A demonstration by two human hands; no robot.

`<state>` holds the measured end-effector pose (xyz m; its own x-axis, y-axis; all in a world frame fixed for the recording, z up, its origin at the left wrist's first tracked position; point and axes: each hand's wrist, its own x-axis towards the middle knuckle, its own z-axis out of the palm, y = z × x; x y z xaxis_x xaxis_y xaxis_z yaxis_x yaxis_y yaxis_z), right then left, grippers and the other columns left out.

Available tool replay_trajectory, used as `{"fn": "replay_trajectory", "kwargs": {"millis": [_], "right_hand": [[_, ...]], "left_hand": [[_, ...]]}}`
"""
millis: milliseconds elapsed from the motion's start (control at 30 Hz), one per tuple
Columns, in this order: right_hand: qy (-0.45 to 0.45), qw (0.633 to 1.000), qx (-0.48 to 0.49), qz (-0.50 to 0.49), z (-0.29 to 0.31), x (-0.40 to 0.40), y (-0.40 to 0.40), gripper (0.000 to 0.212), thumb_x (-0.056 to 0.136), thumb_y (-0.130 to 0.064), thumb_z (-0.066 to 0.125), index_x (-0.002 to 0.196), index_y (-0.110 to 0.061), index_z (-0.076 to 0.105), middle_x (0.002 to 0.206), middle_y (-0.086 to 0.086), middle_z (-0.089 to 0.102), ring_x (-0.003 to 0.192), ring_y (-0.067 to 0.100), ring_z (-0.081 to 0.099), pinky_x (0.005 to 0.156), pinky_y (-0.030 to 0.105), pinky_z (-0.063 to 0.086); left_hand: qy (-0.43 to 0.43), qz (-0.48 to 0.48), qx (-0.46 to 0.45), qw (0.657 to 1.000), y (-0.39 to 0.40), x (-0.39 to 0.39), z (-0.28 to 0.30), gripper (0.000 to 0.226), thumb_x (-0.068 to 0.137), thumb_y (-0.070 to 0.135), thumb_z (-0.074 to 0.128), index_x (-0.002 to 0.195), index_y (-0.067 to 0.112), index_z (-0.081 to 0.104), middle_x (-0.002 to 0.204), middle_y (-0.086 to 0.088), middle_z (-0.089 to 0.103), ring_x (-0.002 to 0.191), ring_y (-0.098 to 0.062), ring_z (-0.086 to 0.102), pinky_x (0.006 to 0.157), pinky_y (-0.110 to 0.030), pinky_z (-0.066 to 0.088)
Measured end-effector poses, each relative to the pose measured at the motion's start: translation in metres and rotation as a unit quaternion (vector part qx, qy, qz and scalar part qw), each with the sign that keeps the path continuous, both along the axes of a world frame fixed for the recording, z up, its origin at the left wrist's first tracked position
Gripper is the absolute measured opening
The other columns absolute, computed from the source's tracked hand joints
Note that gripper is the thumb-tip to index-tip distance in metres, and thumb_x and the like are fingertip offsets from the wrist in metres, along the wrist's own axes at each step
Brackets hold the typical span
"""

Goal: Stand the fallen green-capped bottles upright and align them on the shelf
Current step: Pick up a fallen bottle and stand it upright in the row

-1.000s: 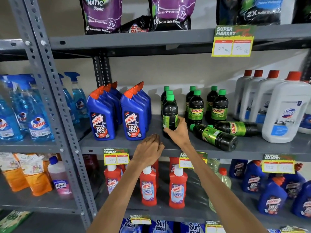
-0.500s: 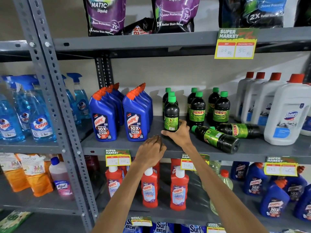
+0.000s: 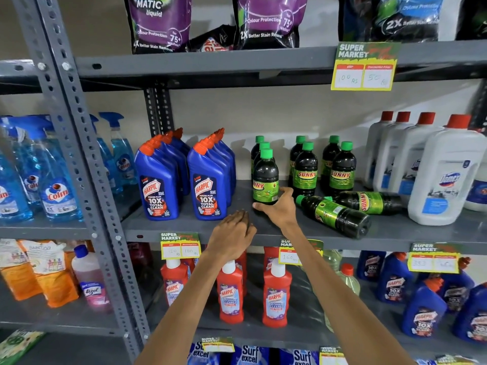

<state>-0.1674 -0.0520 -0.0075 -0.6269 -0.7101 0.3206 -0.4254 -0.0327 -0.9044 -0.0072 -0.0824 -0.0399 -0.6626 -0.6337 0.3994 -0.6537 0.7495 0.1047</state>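
Right hand (image 3: 276, 210) lower on bottle (image 3: 265, 177)

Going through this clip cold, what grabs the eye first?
Two green-capped bottles lie on their sides: the near fallen bottle and the far fallen bottle, right of the upright rows on the middle shelf. The right hand holds the front bottle at its base; the left hand rests at the shelf edge.

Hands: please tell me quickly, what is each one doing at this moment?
Left hand: loosely curled, resting on the shelf edge, holding nothing.
Right hand: gripping the base of the front upright green-capped bottle.
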Motion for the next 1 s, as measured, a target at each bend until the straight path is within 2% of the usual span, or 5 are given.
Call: {"fn": "replay_trajectory", "kwargs": {"millis": [133,300,433,600,1000], "right_hand": [[-0.056,0.998,0.009,0.041,-0.003,-0.008,0.002,0.086,0.066,-0.016,0.085,0.133,-0.013,0.032,0.105,0.001,0.06,0.109,0.023,0.059,0.101,0.043,0.048],[0.005,1.0,0.026,0.013,0.002,0.004,0.001,0.101,0.056,-0.033,0.092,0.132,-0.007,0.032,0.129,0.01,0.047,0.124,0.022,0.045,0.104,0.038,0.043],[0.02,0.999,0.028,-0.008,0.003,0.006,0.004,0.079,0.06,-0.022,0.089,0.124,-0.004,0.046,0.121,0.012,0.063,0.113,0.026,0.06,0.089,0.027,0.046],[0.044,0.998,0.04,0.009,0.005,0.005,0.011,0.059,0.063,-0.02,0.082,0.117,-0.006,0.06,0.108,0.01,0.07,0.102,0.024,0.065,0.081,0.025,0.046],[0.045,0.998,0.045,0.022,0.007,0.006,0.016,0.059,0.063,-0.02,0.081,0.116,-0.006,0.059,0.105,0.008,0.07,0.097,0.021,0.065,0.086,0.031,0.052]], "left_hand": [[0.007,0.0,-0.006,1.0,0.001,0.0,-0.001,0.055,0.1,0.037,0.028,0.143,0.005,0.039,0.151,-0.013,0.041,0.138,-0.024,0.041,0.114,-0.036,0.033],[0.007,0.005,0.0,1.0,0.0,0.0,-0.001,0.056,0.099,0.04,0.027,0.143,0.006,0.039,0.151,-0.012,0.042,0.138,-0.023,0.04,0.114,-0.037,0.033],[0.007,0.001,-0.001,1.0,0.003,0.001,0.001,0.055,0.1,0.038,0.028,0.143,0.005,0.039,0.151,-0.012,0.042,0.138,-0.024,0.04,0.114,-0.037,0.033],[0.006,0.003,0.0,1.0,0.004,0.001,0.002,0.055,0.1,0.038,0.028,0.143,0.006,0.039,0.151,-0.012,0.042,0.137,-0.023,0.041,0.113,-0.036,0.033],[0.004,0.009,0.001,1.0,0.002,0.0,0.0,0.056,0.099,0.039,0.029,0.143,0.007,0.04,0.151,-0.011,0.042,0.138,-0.022,0.041,0.113,-0.035,0.033]]}}
